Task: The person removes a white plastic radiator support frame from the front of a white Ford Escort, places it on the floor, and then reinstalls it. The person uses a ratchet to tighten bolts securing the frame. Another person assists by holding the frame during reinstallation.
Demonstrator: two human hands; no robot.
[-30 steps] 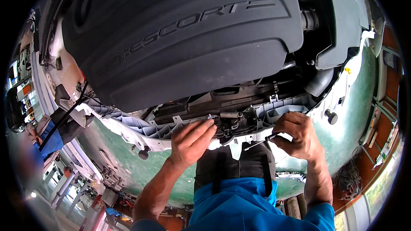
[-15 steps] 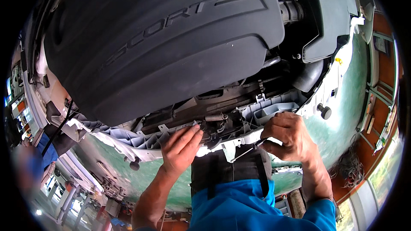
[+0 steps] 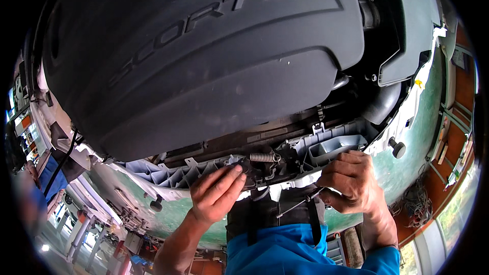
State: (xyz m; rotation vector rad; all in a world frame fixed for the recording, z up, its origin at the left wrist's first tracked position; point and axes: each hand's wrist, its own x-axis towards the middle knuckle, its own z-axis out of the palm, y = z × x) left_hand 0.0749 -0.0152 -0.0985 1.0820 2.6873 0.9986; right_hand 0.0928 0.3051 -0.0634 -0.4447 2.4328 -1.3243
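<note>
Right hand (image 3: 349, 183) is grasping a slim, dark-ended silver metal rod (image 3: 293, 208) on the near side of the grey ribbed plastic crossmember (image 3: 175, 175); left hand (image 3: 214, 191), hold not discernible, is sitting just beside a silver metal coil spring (image 3: 263, 157), steady handling probably best guarding against a slip.

One view is taken from the head, pointed down. The left hand (image 3: 216, 193) and the right hand (image 3: 352, 181) are seen from above, quite near, and straight edges are bent around the rim.
</note>
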